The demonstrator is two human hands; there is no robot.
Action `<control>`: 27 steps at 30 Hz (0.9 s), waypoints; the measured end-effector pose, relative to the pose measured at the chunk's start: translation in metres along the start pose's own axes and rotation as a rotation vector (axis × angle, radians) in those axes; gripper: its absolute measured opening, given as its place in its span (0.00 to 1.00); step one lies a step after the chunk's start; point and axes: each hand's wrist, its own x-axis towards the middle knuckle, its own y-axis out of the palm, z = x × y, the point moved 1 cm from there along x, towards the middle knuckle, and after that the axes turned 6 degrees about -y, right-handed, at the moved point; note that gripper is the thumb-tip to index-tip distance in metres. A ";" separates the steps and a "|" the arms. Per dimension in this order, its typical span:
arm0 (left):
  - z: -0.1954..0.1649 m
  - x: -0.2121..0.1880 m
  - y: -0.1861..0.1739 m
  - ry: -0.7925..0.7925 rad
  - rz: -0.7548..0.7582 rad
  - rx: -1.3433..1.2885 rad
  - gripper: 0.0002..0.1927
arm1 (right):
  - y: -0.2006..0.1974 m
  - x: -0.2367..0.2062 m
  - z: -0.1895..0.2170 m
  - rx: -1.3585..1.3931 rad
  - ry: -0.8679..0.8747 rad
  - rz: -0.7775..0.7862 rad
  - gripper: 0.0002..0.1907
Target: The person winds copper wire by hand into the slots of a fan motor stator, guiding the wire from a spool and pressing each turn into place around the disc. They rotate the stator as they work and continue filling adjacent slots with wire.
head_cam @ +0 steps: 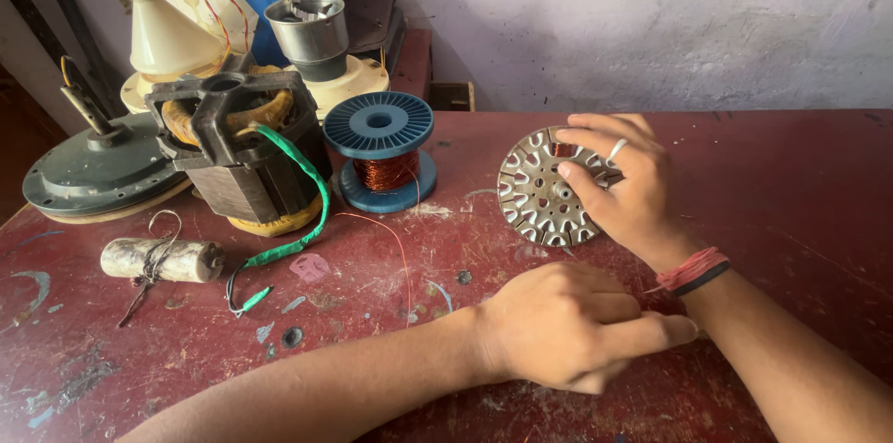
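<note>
- The surface [791,192] is a worn dark-red top with scratches and flecks of paint, set against a pale wall.
- A grey round housing [93,169] with a short shaft lies flat at the far left edge.
- A motor block [237,150] with a black frame and yellow-wrapped windings stands just right of the housing; a green-sleeved wire [302,211] curves from it down onto the surface.
- A blue spool [379,150] of copper wire stands upright near the middle, its axis vertical, and a thin copper strand trails from it toward the near edge.
- The metal disc [539,192], round with slots around its rim, stands tilted on its edge right of the spool, its flat face turned toward the camera and to the left, its axis close to level.
- The right hand [619,183] holds the disc from the right: its fingers [595,132] curl over the top rim and the thumb presses on the face near the centre.
- The left hand [572,322] rests on the surface nearer the camera, below the disc and apart from it, fingers curled into a loose fist with the thumb pointing right; whether it pinches the thin wire cannot be told.
- A pale cylinder [160,259] with wire tied round it lies on its side at the left, long axis left to right.
</note>
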 end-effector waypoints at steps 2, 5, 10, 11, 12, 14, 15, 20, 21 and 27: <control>0.001 0.000 -0.004 0.018 -0.032 -0.006 0.25 | -0.001 0.003 0.004 -0.004 0.020 0.038 0.12; 0.003 0.000 -0.007 0.024 -0.031 -0.004 0.24 | -0.001 0.006 0.010 -0.004 0.012 0.064 0.11; 0.005 0.002 -0.010 0.056 -0.036 0.005 0.25 | 0.001 0.008 0.015 -0.014 -0.017 0.118 0.10; 0.006 0.003 -0.011 0.067 -0.031 0.020 0.25 | 0.000 0.008 0.015 -0.020 -0.025 0.123 0.09; 0.008 0.003 -0.014 0.074 -0.043 0.044 0.26 | -0.001 0.008 0.014 -0.022 -0.025 0.136 0.09; 0.016 0.003 -0.021 0.086 -0.085 0.102 0.29 | -0.003 0.008 0.012 -0.025 -0.025 0.161 0.08; 0.021 0.003 -0.026 0.090 -0.115 0.133 0.31 | -0.003 0.008 0.011 -0.036 -0.040 0.146 0.07; 0.045 -0.001 -0.038 -0.323 -0.461 0.293 0.33 | 0.000 0.008 0.012 -0.025 -0.081 0.075 0.02; 0.050 0.000 -0.036 -0.411 -0.459 0.309 0.34 | 0.000 0.008 0.014 -0.017 -0.054 0.077 0.02; 0.071 -0.001 -0.025 -0.617 -0.282 0.198 0.35 | -0.007 0.013 0.037 -0.022 -0.031 0.043 0.02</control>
